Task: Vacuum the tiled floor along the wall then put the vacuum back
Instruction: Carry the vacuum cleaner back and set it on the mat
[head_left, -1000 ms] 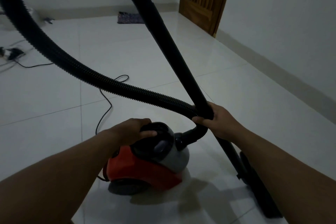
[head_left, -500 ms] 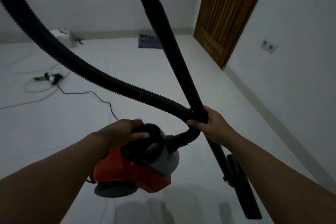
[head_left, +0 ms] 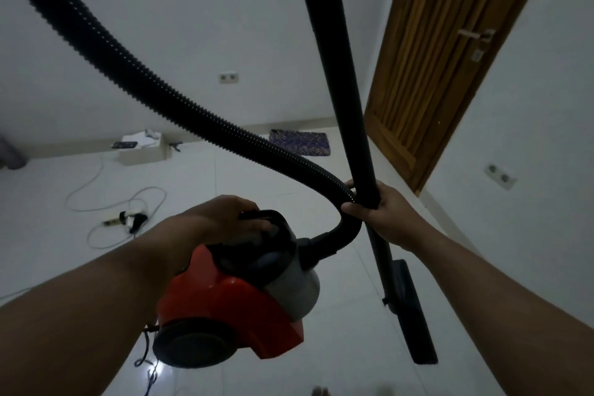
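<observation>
Gripping vacuum (head_left: 238, 296) handle, left hand (head_left: 225, 215), right hand (head_left: 385, 212) clutching wand (head_left: 350, 112)

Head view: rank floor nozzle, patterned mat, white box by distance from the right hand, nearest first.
From the right hand, which grips the wand:
1. Floor nozzle, just below it at the wand's end.
2. Patterned mat, ahead by the wooden door.
3. White box, far left along the back wall.

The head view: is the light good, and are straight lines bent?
Head view: dim, bluish light; the door leans and walls splay from wide-angle distortion; a small glare spot shines on the floor under the vacuum body; focus is soft.
</observation>
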